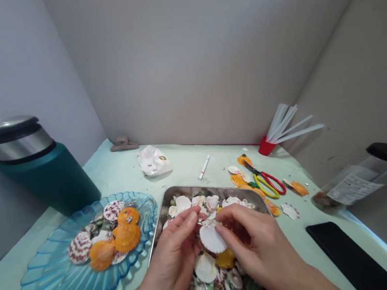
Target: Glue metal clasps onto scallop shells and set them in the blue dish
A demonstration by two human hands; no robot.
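Observation:
Above the metal tray (177,190), a white scallop shell (213,240) is held between my hands. My right hand (254,236) pinches its right edge between thumb and fingers. At the shell's upper left, the thumb and fingertips of my left hand (175,250) are closed on something thin and small, too fine to make out. Under both hands the tray is full of mixed shells, among them a pale round shell (205,267) and a yellow shell (225,259).
At left stand a blue scalloped dish (50,285) of shells and a teal flask (50,180). Red-and-yellow scissors (267,182) lie among orange shells at right. Beyond are a red cup of white sticks (266,145), a jar (360,179), a black flat object (350,252) and crumpled plastic (154,161).

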